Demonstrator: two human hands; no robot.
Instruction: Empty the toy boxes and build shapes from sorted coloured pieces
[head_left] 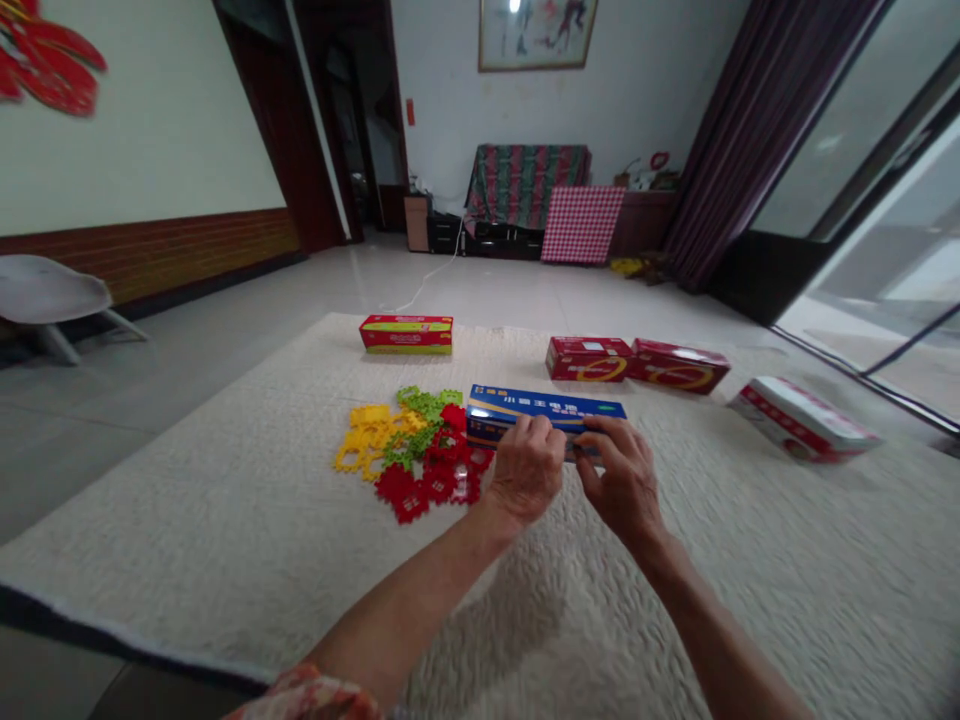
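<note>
A long blue battery box point(544, 402) with white lettering and orange stripes lies crosswise on the cream quilted cover in front of me. My left hand point(527, 468) is closed, its curled fingers against the box's front side near the middle. At the box's right front part, my right hand point(621, 478) has thumb and fingers bent onto the edge. The fingertips partly hide the front face. Just left of the box lies a loose pile of toothed plastic building pieces: yellow ones point(369, 432), green ones point(420, 440) and red ones point(442, 482).
Behind the pile stands a red and yellow-green box point(407, 335). Two dark red boxes point(589, 359) sit end to end at the back right, with a white and red box point(806, 420) farther right. A pale chair point(52, 295) is on the tiled floor at left.
</note>
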